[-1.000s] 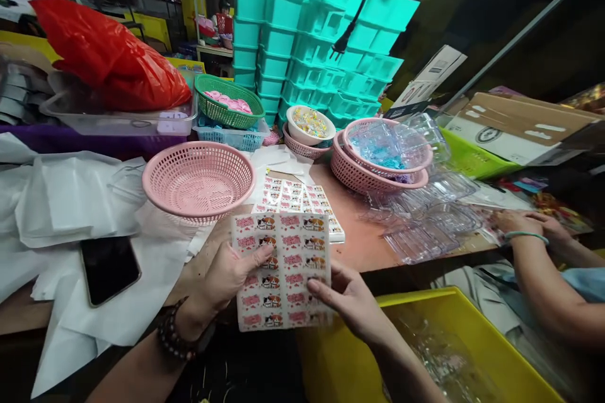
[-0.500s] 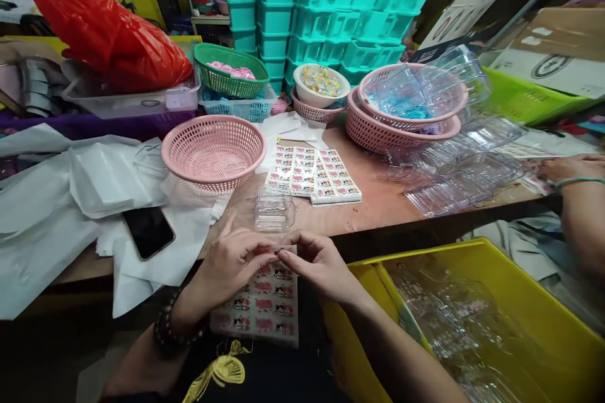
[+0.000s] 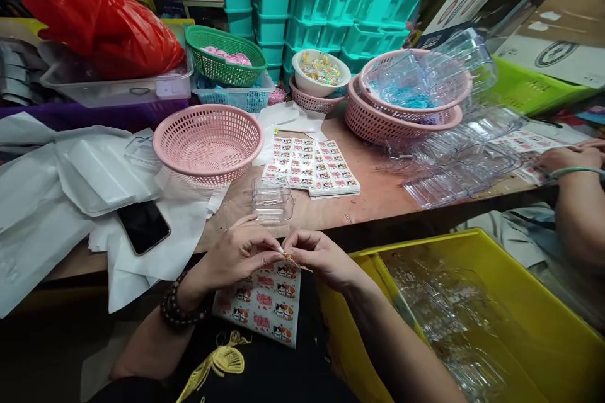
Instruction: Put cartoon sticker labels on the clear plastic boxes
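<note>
where the two hands meet, low and just in front of the table (image 3: 326,217), i see the sticker sheet (image 3: 269,302) between them, hanging tilted above the dark clothing. the left hand (image 3: 236,255), with beads (image 3: 171,305) at its wrist, has thumb and forefinger pinched together on the sheet's top edge. the right hand (image 3: 326,258) has its thumb and forefinger together at the upper right corner, their tips almost meeting the left's. a small bit with orange print shows between the tips; i cannot tell whether it has come off the sheet.

beyond the hands, a clear tray (image 3: 273,201) sits on the table, near its front edge. behind it lie more sheets (image 3: 335,170), with a pink basket (image 3: 208,141) to their left. a phone (image 3: 144,228) rests on white paper (image 3: 101,173) at the left. from my view, a white bowl (image 3: 301,80) and stacked teal boxes (image 3: 271,0) stand at the back. by the right arm, a yellow bin (image 3: 529,293) holds clear plastic pieces (image 3: 439,302), and a co-worker's hand (image 3: 574,158) is at the table's far right.
</note>
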### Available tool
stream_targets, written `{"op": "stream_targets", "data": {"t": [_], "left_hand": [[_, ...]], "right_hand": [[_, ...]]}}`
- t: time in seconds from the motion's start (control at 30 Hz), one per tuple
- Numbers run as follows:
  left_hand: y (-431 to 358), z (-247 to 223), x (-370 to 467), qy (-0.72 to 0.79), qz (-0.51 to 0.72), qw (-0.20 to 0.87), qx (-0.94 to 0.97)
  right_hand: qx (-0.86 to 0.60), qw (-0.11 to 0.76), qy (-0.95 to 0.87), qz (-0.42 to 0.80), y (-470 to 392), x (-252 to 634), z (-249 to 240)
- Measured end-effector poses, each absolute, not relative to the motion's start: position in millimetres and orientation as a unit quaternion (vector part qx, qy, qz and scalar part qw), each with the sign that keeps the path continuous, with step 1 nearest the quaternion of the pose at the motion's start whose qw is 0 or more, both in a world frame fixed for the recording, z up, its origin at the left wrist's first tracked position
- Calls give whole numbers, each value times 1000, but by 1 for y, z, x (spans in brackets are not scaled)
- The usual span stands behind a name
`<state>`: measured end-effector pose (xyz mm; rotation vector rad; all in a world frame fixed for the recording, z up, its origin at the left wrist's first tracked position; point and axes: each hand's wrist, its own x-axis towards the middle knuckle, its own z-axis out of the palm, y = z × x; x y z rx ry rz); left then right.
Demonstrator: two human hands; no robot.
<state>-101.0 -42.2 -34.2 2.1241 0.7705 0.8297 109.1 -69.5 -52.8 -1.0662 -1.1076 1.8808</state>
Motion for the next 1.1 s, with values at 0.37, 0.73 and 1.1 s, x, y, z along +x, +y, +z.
{"op": "stream_targets", "data": {"t": [0.37,0.73,1.1], "left_hand": [[-36,-38,-97,409,266,548,679],[-38,-52,-98,397,285,641,592],[-37,-52,-98,399,292,646,581]], "right_hand": [[-464,449,-754,123,-93,99,-54],[-513,529,-645,202,-99,87,-62],[-459,500,-734,10,-97,88,-66]]}}
